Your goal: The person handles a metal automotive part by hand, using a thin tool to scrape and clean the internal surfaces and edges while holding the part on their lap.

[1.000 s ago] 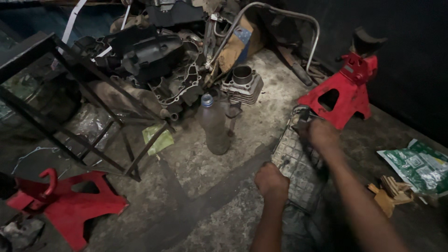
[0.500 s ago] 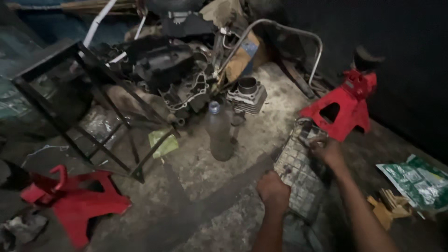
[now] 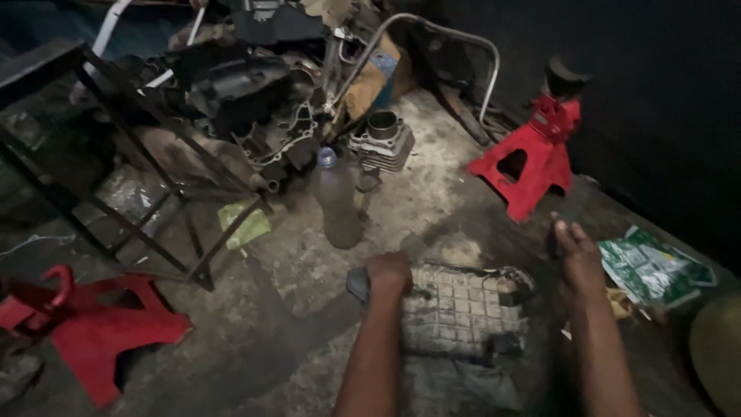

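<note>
The ribbed metal engine cover [image 3: 463, 313] looks heavy, rigid, greasy; left hand [image 3: 388, 274] clamps its left edge, right hand [image 3: 577, 259], right of it, pinches a small dark part.

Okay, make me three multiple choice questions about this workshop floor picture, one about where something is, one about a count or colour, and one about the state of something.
1. Where does the plastic bottle stand?
A. Just left of the ribbed engine cylinder
B. On the green packet
C. On a jack stand

2. How many red jack stands show?
A. One
B. Two
C. Four

3. How is the left hand?
A. Flat open on the floor
B. Closed, resting on the gridded metal cover
C. Holding the bottle

Answers:
1 A, the bottle stands upright on the floor beside the cylinder.
2 B, one jack stand at right and one at lower left.
3 B, its fist sits at the cover's left edge, while the right hand is off the cover.
</note>
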